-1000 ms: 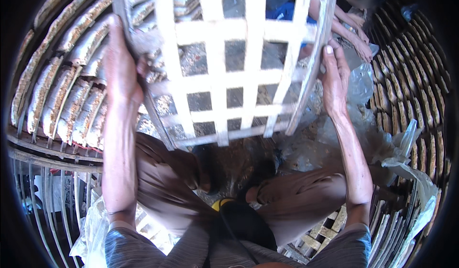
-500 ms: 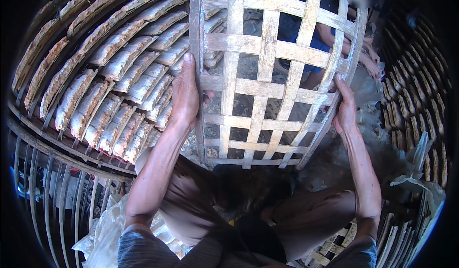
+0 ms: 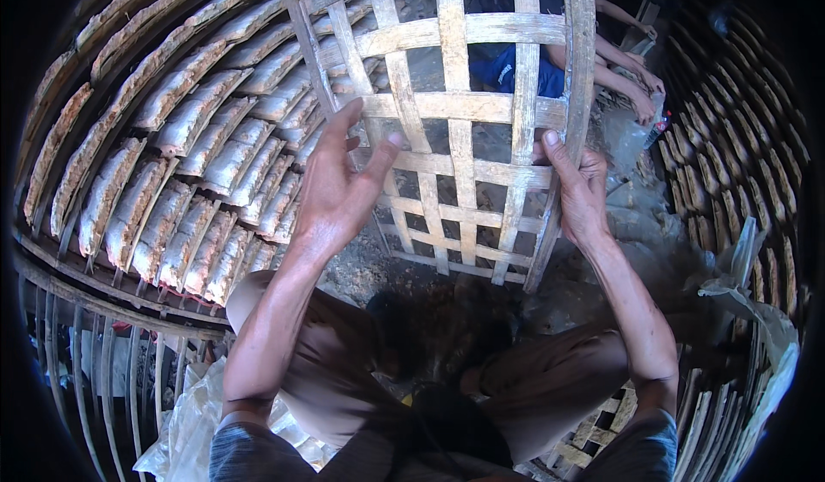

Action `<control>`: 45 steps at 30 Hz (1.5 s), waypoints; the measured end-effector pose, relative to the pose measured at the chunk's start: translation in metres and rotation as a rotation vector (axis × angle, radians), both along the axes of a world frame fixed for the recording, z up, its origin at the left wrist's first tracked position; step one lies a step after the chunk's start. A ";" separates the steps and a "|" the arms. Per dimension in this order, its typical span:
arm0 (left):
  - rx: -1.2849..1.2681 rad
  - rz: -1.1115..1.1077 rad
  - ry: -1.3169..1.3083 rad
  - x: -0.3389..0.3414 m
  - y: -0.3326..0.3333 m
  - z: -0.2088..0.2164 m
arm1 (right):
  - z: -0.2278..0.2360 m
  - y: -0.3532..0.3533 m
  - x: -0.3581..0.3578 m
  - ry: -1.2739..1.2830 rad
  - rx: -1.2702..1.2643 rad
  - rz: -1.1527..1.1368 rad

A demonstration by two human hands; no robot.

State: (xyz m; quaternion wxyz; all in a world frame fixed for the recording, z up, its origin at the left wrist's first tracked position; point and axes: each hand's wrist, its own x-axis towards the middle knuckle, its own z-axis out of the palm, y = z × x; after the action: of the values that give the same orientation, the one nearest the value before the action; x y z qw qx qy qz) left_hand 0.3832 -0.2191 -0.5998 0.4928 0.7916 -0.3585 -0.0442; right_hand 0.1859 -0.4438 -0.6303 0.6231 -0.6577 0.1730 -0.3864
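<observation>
A woven bamboo lattice panel [image 3: 460, 138] with straight wooden side rails stands tilted before me, its right side nearer. My right hand [image 3: 580, 186] is wrapped round the right rail, thumb pointing up on the front. My left hand [image 3: 337, 192] has thumb and index finger spread apart beside the lattice's left part. It overlaps the slats in this view, and I cannot tell whether its fingertips touch them. Through the gaps show a grey littered floor and a person in blue shorts.
Rows of whitish, rough-edged slabs [image 3: 185, 130] rest on a slatted rack to the left, with similar dark rows [image 3: 730, 155] at right. A co-worker's hands [image 3: 644, 95] are busy at the back right. Clear plastic sheeting [image 3: 189, 422] lies at lower left; another woven panel [image 3: 593, 435] lies at lower right.
The panel has turned, its right side coming nearer and its left side going farther away. My left hand has loosened from the left rail and spread its fingers; my right hand moved left with the panel.
</observation>
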 end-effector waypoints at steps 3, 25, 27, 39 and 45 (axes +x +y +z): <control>-0.111 -0.334 0.274 -0.023 -0.009 0.010 | 0.000 0.028 0.007 0.053 -0.065 -0.102; -0.398 -0.384 0.741 0.046 0.031 -0.007 | 0.006 0.038 0.035 0.287 -0.879 0.109; -0.416 -0.456 0.737 0.046 0.033 -0.004 | 0.012 0.029 0.030 0.295 -0.904 0.004; -0.510 -0.698 0.811 0.037 0.019 0.006 | 0.028 0.001 -0.003 0.164 -1.261 -0.419; -0.407 -0.738 0.855 0.010 0.009 0.000 | 0.046 0.051 0.012 -0.043 -1.419 -0.195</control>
State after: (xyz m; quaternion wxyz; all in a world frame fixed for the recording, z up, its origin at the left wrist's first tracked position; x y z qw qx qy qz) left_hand 0.3932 -0.2096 -0.6000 0.6873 0.4166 -0.3809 -0.4571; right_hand 0.1978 -0.3929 -0.5841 0.0111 -0.8781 -0.0743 -0.4725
